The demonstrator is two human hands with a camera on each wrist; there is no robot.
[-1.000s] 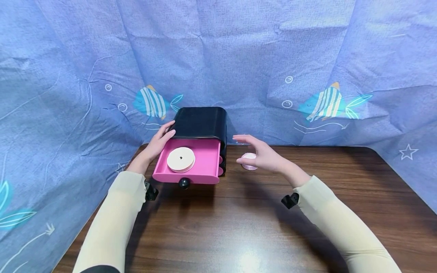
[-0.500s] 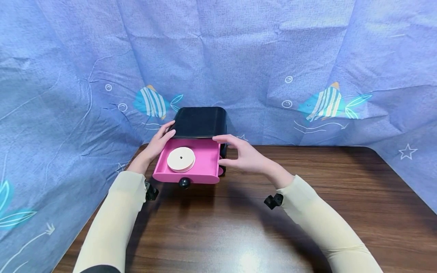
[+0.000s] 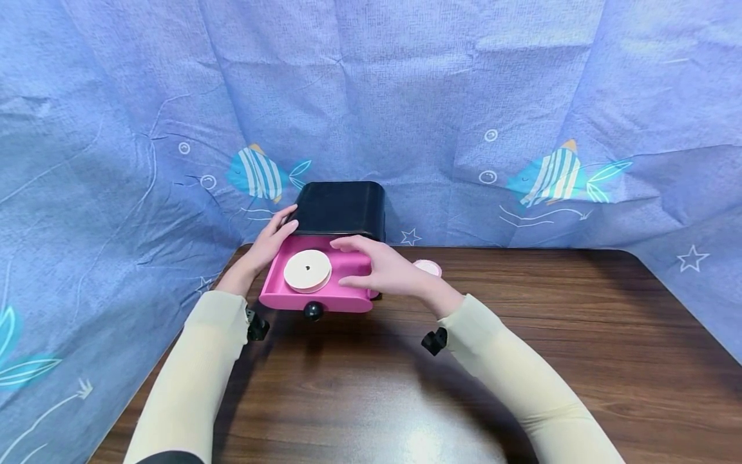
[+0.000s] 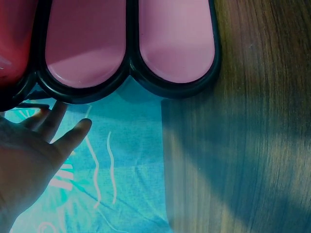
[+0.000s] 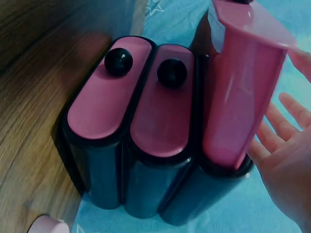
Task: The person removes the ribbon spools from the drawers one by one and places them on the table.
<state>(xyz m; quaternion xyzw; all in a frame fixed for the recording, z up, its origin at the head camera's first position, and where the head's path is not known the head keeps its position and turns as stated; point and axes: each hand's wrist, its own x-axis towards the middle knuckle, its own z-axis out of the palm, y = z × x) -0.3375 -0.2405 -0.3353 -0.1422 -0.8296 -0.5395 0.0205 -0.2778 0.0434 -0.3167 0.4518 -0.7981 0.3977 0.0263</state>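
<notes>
A small black chest of drawers (image 3: 337, 207) stands on the table, its top pink drawer (image 3: 342, 303) pulled out. In that drawer lies a white spool (image 3: 307, 270), flat, with a small hole in its centre. My left hand (image 3: 265, 250) rests against the chest's left side. My right hand (image 3: 390, 269) is over the right part of the drawer, thumb and fingers spread apart, holding nothing, with a gap between it and the spool. In the right wrist view, two lower drawers (image 5: 160, 114) with black knobs are pushed in.
A pale pink round thing (image 3: 429, 267) lies on the brown wooden table (image 3: 551, 309), right of the chest and partly behind my right hand. A blue cloth (image 3: 417, 116) with fish prints hangs behind the table. The drawer's black knob (image 3: 313, 311) juts out in front.
My right hand has moved left, from near the pale pink round thing to over the open drawer. My left hand, the chest and the white spool have stayed in place.
</notes>
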